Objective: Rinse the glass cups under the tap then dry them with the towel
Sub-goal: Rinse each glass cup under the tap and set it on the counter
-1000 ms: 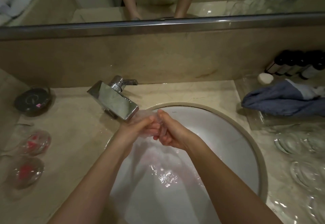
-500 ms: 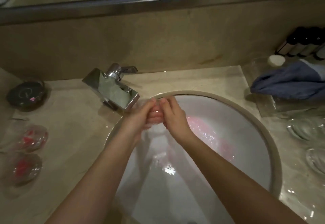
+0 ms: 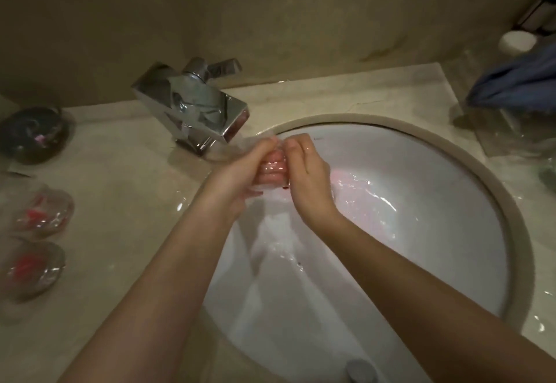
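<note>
Under the tap (image 3: 192, 105) both hands (image 3: 270, 169) grip one glass cup (image 3: 274, 169) over the sink (image 3: 421, 232), so rinsing's underway, two dirty cups (image 3: 39, 211) wait on the counter (image 3: 120, 202), towel (image 3: 517, 81) untouched.

Bathroom vanity — a round white undermount basin (image 3: 421, 190) set in a beige stone counter (image 3: 126, 202), chrome tap (image 3: 192, 111) at 11 o'clock, toiletry bottles (image 3: 538, 12) at 2 o'clock.
</note>
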Action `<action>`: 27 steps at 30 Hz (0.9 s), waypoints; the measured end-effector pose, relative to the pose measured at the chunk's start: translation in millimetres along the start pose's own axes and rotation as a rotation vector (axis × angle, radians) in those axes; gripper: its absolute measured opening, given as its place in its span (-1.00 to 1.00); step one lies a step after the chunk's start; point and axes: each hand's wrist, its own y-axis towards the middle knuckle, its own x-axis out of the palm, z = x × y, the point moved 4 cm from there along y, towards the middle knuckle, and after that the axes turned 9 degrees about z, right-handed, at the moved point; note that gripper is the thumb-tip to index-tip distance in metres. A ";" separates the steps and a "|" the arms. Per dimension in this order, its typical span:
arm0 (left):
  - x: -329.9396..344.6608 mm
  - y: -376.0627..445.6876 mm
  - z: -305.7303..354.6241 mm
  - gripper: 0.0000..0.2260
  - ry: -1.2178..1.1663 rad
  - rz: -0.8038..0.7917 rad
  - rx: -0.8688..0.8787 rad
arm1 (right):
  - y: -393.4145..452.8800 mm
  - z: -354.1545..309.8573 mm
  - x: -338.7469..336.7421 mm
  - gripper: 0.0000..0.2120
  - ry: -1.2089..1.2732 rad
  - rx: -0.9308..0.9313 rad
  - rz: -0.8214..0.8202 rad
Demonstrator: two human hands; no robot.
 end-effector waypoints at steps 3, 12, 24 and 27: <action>-4.5 0.1 5.7 -0.71 0.075 0.065 0.239 | 6.1 12.9 1.6 -0.79 0.037 0.319 -0.080; -15.0 -3.7 -13.2 -0.79 -0.085 0.001 0.029 | -1.2 9.9 14.4 -0.75 -0.176 -0.015 -0.088; -18.5 -4.8 -9.4 -0.83 -0.073 0.006 0.236 | 6.1 19.8 18.0 -0.69 -0.062 0.218 -0.117; -14.3 -0.1 -11.0 -0.85 -0.197 -0.115 -0.033 | -0.8 13.1 13.2 -0.59 -0.261 -0.365 -0.057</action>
